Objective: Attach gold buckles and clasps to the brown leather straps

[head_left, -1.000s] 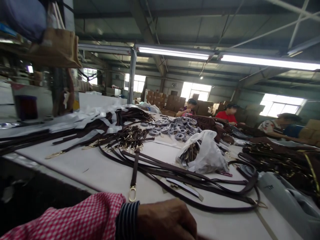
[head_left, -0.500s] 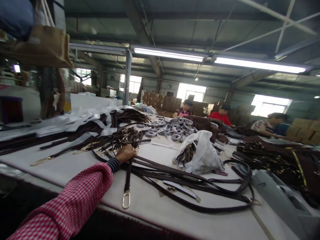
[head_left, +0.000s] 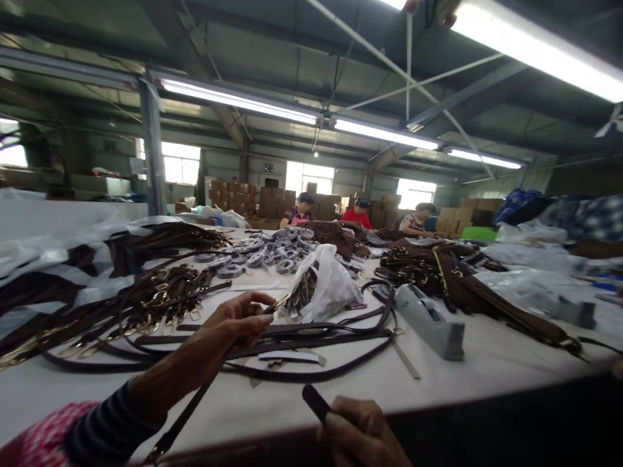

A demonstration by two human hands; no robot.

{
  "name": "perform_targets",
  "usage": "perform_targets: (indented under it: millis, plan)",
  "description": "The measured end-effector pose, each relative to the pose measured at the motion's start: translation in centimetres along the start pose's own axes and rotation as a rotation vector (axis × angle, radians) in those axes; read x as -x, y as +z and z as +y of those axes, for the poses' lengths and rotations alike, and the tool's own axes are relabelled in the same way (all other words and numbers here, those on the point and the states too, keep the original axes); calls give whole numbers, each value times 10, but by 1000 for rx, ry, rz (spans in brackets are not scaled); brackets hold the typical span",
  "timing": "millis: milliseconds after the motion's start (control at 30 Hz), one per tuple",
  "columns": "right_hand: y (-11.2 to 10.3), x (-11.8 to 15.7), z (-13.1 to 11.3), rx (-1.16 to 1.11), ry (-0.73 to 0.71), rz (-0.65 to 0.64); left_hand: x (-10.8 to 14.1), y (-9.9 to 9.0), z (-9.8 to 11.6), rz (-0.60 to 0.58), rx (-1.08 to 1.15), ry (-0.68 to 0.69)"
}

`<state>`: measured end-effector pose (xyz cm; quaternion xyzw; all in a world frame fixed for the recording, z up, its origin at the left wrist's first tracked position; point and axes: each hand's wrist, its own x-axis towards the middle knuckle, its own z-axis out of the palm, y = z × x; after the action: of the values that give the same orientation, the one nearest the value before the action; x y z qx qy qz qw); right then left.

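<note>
My left hand, below a striped cuff and a red checked sleeve, is raised over the table with its fingers closed on a dark brown strap. A gold-coloured metal clasp shows at the fingertips. More strap hangs below that hand toward the table's front edge. At the bottom, my right hand grips a dark strap end with a rounded tip; the rest of it is hidden. Long brown straps lie looped on the table beyond both hands, around a few paper strips.
A white plastic bag of strips stands mid-table, beside a grey tape dispenser. Coiled grey rolls and clasped straps lie behind and left. Brown strap heaps lie right. Several people work across the table.
My left hand has come up off the pile and nearer, carrying a strap. My right hand has entered at the bottom, holding a strap end. The view has swung right.
</note>
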<state>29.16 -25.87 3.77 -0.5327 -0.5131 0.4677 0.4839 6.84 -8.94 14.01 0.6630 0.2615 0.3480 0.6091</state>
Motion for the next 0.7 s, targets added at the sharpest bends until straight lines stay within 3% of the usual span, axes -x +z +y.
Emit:
perform_targets:
  millis: [133,300,467,700]
  plan:
    - [-1,-5,-7,-417,-139,-50,14,52,-5,-89,-9,-37]
    - [-11,12,-4,-482,-170,-1,22,85,-24,-180,71,-133]
    - [-20,25,6,-531,-162,-20,20,101,-35,-50,-38,7]
    - [-7,21,1,-646,-125,14,26,127,-68,159,-240,184]
